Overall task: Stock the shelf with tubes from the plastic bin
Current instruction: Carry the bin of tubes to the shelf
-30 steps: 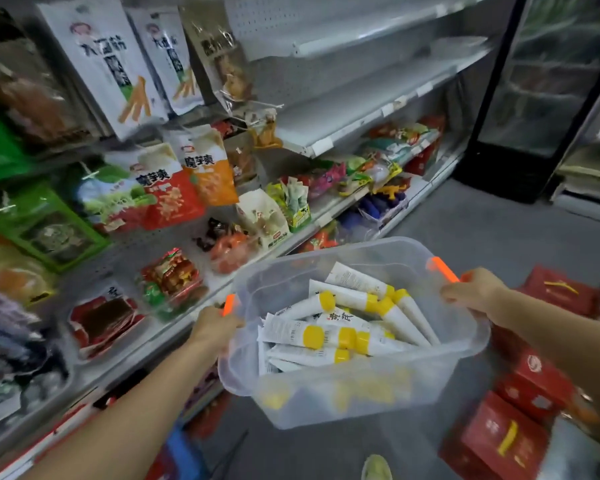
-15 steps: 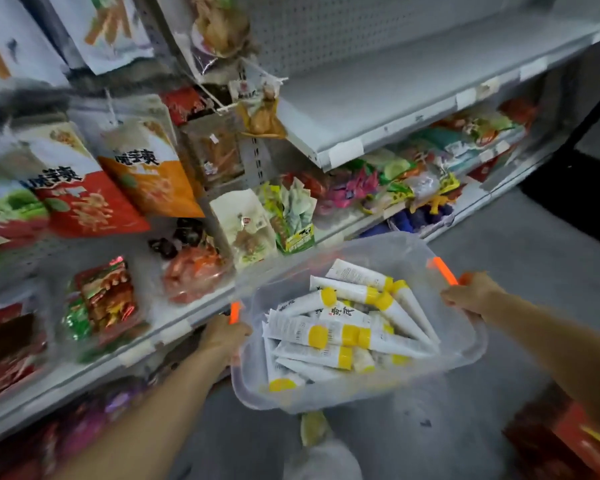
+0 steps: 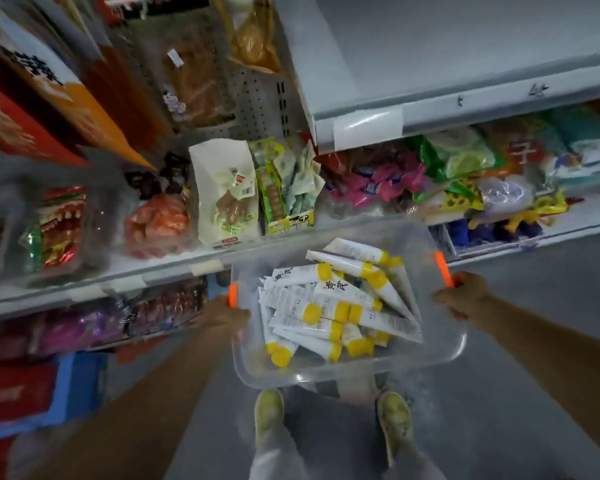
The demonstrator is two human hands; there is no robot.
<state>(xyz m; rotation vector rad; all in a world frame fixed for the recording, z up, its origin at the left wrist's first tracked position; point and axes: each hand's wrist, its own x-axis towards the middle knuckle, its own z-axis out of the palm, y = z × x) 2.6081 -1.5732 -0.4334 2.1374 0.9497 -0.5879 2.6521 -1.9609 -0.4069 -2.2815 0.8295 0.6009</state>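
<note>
**As held: one bin of tubes**

While the left hand [image 3: 222,315] and right hand [image 3: 465,294] each curl round an end beside an orange latch [image 3: 442,268], the clear plastic bin [image 3: 343,375] hangs before the snack shelf [image 3: 174,271]. White, yellow-capped tubes [image 3: 326,306] lie heaped inside.

A: Anything legible?
B: The tubes [image 3: 333,289] carry two black Chinese characters, the first like 黄; a packet [image 3: 522,150] shows what looks like a white 字; other print is blurred.
A: The shelf edge [image 3: 537,90]?
B: Dark scribbles; unreadable.
</note>
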